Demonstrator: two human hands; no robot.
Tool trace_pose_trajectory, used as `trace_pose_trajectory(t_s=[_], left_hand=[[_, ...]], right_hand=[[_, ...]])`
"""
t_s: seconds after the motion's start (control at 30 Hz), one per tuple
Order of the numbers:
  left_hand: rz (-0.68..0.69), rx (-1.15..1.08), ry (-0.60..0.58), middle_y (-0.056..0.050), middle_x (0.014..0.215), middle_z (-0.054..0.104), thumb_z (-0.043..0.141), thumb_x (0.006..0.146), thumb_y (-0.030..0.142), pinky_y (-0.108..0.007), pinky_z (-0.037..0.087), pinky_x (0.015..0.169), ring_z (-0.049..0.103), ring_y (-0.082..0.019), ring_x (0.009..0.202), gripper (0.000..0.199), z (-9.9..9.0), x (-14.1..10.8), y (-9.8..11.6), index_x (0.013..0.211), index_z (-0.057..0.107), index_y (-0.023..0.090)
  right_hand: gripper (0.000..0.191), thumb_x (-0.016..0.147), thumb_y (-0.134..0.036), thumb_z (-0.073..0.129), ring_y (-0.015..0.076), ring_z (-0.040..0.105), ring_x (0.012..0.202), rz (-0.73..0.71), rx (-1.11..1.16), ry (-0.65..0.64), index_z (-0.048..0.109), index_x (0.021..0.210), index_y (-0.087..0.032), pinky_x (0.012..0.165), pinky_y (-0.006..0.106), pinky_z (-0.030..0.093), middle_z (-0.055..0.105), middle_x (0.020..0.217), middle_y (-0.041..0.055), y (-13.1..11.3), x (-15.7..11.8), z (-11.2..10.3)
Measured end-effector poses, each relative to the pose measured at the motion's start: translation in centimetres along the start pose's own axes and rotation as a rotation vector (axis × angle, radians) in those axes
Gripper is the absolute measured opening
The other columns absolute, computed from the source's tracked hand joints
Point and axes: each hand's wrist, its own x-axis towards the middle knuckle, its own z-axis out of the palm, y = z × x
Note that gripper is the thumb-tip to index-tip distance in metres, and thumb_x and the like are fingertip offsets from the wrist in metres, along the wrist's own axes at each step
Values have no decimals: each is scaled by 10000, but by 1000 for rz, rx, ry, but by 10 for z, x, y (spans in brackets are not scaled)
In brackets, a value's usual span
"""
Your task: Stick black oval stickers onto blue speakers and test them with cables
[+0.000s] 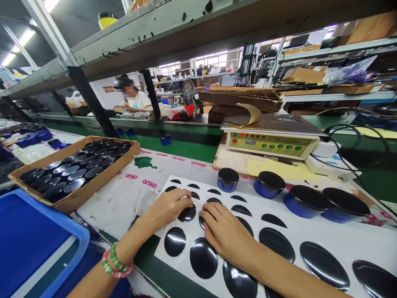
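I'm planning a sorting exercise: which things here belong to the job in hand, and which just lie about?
Part of the job, apparently:
sheet under left hand and right hand
black discs
perhaps the pots

Just lying about, probably:
yellow tub
cardboard
fan

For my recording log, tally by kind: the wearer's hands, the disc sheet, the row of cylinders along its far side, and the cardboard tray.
Left hand and right hand: 2
White sheet: 1
Black-topped blue cylinders: 4
Cardboard tray: 1
Total: 8
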Motion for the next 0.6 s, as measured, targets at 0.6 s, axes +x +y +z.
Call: trace_pose_trajectory(t_s=[0.6], left_hand=[[-737, -632, 588, 13, 862, 669, 581, 850, 284, -162, 289, 346, 415, -34, 374, 333, -66, -94, 34, 739, 272, 233]], right_hand=[[285, 856, -58, 444, 312, 511, 1006, -23, 54, -152, 575, 1106, -101, 851, 509, 439, 584, 1109, 157, -11, 13, -11]])
